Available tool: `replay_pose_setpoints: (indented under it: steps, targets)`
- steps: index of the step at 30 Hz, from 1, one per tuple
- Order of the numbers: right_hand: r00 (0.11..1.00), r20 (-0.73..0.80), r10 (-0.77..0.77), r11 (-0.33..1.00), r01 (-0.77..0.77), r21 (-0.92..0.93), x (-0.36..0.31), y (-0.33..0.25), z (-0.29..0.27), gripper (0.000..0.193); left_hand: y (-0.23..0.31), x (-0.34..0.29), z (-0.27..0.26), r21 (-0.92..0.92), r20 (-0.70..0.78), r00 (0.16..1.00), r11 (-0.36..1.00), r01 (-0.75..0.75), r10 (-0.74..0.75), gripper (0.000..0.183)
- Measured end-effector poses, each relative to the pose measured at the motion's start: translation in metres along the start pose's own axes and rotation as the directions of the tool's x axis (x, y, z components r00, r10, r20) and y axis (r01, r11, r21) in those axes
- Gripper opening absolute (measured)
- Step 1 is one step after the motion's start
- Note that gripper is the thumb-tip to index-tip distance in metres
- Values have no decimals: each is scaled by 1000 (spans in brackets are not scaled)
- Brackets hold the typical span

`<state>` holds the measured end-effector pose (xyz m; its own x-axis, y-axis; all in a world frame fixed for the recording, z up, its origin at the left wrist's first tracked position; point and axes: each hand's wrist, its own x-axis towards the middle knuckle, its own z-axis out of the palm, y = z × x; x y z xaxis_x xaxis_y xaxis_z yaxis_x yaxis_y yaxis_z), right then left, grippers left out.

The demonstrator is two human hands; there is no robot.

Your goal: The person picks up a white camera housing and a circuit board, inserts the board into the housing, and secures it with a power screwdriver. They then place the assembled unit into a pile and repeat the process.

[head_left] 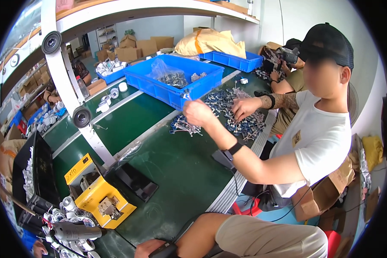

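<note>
My right hand (pixel 148 248) is at the lower edge, with a black device strapped at its wrist. Its fingers are mostly cut off by the picture's edge, so I cannot make out what they hold. My left hand does not show. Beyond my right hand stands a yellow metal machine (pixel 99 193) with an open top, perhaps a screw feeder. A dark grey cylindrical tool (pixel 76 231) lies across a pile of white round parts (pixel 69 204). Beside the yellow machine, a flat black panel (pixel 135 182) rests on the green table (pixel 185 172).
A co-worker (pixel 318 120) in a white shirt sits at right, hands over a heap of small wired parts (pixel 245 122). Behind is a blue bin (pixel 150 88). A white post (pixel 90 137) rises from the table. Another person's hand (pixel 39 248) shows at lower left, near a black tray (pixel 45 172).
</note>
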<state>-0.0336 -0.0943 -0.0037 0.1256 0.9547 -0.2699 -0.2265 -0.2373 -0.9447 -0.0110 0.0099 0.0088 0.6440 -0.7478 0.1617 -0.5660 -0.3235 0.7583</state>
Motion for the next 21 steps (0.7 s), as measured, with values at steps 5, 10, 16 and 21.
replay_pose_setpoints:
  steps: [5,10,16,21]
  targets:
    - [1000,8,-4,1000,4,-23,-3,-2,-2,30,-2,-1,2,6,-4,1000,1000,-9,9,34]
    - [1000,10,-11,999,12,-35,-4,-6,-4,29,-3,-3,2,15,-15,1000,1000,1,-1,36]
    - [1000,15,-6,999,7,-52,-10,-5,-7,29,0,-1,-1,-30,-19,1000,999,11,-12,35]
    - [1000,23,-6,998,7,-57,-12,-3,-9,29,0,0,-1,-43,-13,1000,999,21,-21,34]
